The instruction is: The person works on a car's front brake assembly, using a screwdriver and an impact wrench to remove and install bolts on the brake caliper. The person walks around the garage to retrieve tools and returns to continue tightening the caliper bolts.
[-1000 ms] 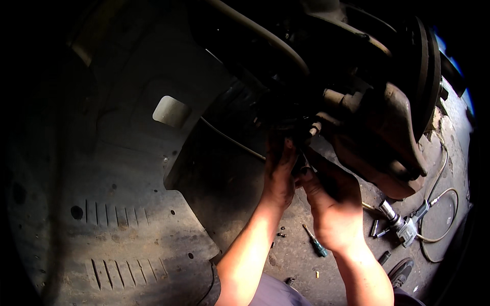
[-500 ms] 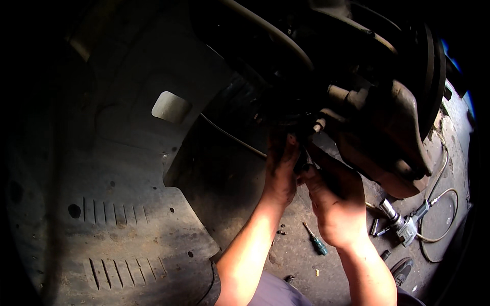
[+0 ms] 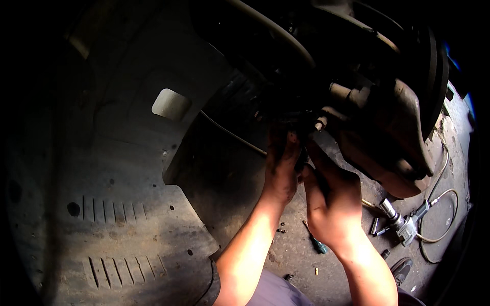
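My left hand (image 3: 282,173) reaches up under the dark vehicle parts, its fingers closed around a dark piece lost in shadow. Close beside it, my right hand (image 3: 334,206) is also closed, thumb and fingers bent toward the same spot. What either hand grips is too dark to make out. Just above and right of the fingers a bolt-like end (image 3: 320,124) catches the light. A rusty brake caliper (image 3: 408,109) and the edge of a brake disc (image 3: 438,76) lie farther right.
A large undercover panel (image 3: 122,168) with slots fills the left side. On the floor lie a green-handled screwdriver (image 3: 320,247), an air impact wrench (image 3: 407,230) with its hose (image 3: 440,239), and several small fasteners (image 3: 282,231). A shoe (image 3: 402,270) shows at lower right.
My right hand has turned and shifted slightly left, now covering part of the screwdriver on the floor. My left hand has stayed nearly still.
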`<state>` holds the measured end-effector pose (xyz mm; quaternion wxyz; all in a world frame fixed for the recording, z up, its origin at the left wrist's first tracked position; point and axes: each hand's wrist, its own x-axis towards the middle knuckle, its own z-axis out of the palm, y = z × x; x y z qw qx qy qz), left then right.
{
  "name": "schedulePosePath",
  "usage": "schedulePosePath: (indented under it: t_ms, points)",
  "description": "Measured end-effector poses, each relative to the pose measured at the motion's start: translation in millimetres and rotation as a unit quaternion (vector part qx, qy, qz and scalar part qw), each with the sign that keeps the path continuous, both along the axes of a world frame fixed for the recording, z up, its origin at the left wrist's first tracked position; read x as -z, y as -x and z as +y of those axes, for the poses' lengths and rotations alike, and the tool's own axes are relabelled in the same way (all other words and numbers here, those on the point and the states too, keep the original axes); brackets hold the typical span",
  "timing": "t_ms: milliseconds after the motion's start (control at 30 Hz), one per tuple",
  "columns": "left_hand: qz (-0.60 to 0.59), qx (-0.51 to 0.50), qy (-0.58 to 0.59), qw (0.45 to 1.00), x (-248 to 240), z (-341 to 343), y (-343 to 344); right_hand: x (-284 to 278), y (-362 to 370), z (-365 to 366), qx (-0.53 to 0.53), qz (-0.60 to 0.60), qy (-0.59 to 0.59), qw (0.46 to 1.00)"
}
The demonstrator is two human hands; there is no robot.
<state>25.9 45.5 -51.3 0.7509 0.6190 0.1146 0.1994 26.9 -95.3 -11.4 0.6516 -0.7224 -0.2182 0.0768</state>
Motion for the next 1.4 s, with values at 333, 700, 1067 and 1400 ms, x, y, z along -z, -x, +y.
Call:
schedulePosePath:
  t_ms: [333,700,1067,1400]
  points:
    - [0.023,-0.027,0.081,0.996,-5.2,-5.0,-0.3,-10.3,5.5,4.6,0.013,0.084,-0.050,0.995]
    - [0.061,-0.003,0.039,0.997,-1.8,-1.2,5.2,-9.3,-3.3,-2.1,-0.020,0.153,-0.093,0.984]
    - [0.019,-0.015,0.053,0.998,-11.7,-3.5,3.4,-8.0,9.9,16.8,0.073,0.014,-0.037,0.997]
    - [0.032,0.037,0.040,0.998,-9.7,0.7,5.8,7.7,-0.2,3.8,0.016,0.056,-0.116,0.991]
